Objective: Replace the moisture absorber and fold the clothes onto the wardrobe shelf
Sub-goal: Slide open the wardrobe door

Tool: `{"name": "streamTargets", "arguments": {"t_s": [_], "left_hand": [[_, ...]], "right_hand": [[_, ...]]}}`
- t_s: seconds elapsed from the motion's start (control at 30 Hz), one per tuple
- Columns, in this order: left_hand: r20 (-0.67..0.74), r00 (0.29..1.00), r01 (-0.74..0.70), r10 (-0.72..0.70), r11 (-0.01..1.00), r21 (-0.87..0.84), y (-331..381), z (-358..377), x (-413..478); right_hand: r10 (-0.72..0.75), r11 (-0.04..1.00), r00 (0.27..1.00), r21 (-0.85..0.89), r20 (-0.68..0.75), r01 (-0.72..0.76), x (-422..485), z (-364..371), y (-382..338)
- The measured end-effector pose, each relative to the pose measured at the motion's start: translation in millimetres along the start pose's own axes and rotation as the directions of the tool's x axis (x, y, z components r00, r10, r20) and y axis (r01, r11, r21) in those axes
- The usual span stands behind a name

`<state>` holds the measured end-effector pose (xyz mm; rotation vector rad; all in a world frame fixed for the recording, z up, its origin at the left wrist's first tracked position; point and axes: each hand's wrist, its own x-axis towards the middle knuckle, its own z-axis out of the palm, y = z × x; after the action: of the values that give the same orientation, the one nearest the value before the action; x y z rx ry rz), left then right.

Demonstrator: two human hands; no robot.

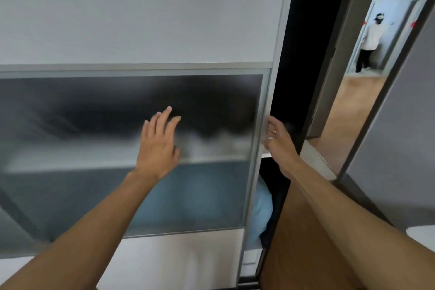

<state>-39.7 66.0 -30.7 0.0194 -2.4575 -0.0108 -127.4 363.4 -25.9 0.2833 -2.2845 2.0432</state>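
- A sliding wardrobe door (141, 19), white above, carries a frosted panel (70, 113); a shelf (82, 163) and dark and pale heaps blur behind it.
- Left hand (160, 146) is raised at the panel, fingers straight and spread, holding nothing.
- Right hand (276, 136) curls its fingers round the door's edge.
- Blue cloth (261, 214) shows in the gap below the right hand.
- A person (370, 42) stands beyond the far doorway.

A white sliding wardrobe door (141, 19) with a frosted glass panel (70, 113) fills most of your view. To your right, beside a grey wall (404, 136), a wooden floor (348, 110) leads to a bright room where a person (372, 40) stands.
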Motion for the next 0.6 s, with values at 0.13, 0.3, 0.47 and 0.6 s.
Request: {"name": "streamTargets", "arguments": {"t_s": [0.13, 0.3, 0.47, 0.6], "left_hand": [[0.005, 1.0, -0.014, 0.015, 0.996, -0.088, 23, 2, 16], [0.205, 0.97, 0.155, -0.132, 0.983, -0.096, 40, 5, 36], [0.319, 0.91, 0.266, -0.263, 0.963, 0.036, 43, 13, 56], [0.303, 0.868, 0.373, -0.394, 0.919, 0.127, 27, 14, 54]], "right_hand": [[-0.066, 0.996, 0.99, -0.048, 0.121, 0.072, 0, 25, -5], [-0.118, 0.983, 0.941, -0.095, 0.318, 0.155, -3, 56, -11], [-0.077, 0.97, 0.823, -0.148, 0.563, 0.193, 12, 74, -19], [-0.043, 0.948, 0.766, -0.215, 0.641, 0.233, 27, 83, -8]]}}
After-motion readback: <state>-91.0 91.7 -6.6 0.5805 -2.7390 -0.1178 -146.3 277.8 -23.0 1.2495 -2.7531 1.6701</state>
